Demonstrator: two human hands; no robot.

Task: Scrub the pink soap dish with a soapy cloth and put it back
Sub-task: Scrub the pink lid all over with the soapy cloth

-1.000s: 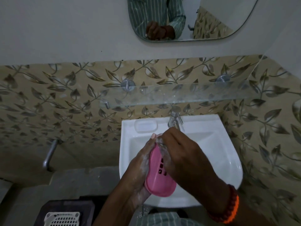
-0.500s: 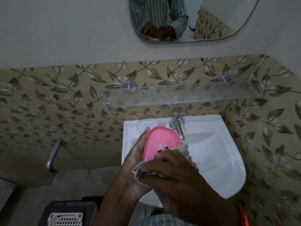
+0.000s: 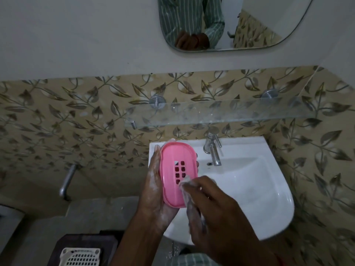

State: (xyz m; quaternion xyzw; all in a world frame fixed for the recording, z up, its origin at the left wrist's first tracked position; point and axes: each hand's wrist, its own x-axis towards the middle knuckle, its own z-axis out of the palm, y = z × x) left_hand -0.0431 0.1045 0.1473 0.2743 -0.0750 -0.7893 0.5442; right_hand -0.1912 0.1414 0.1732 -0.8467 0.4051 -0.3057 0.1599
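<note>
While no writing is readable anywhere, the left hand (image 3: 153, 191) grasps the pink oval plastic soap dish (image 3: 177, 173) by its edges above the white ceramic washbasin (image 3: 259, 189). The right hand (image 3: 213, 210) clenches a pale soapy cloth (image 3: 185, 186) against the dish's slotted face, below a glass shelf (image 3: 221, 112) on leaf-patterned tiles (image 3: 67, 121).

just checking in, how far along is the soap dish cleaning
Done: suds already coat the left hand gripping the pink slotted plastic soap dish. In hand: the right hand rubs a soapy pale cloth on its slotted face. Left: returning the dish to the white ceramic basin.
</note>
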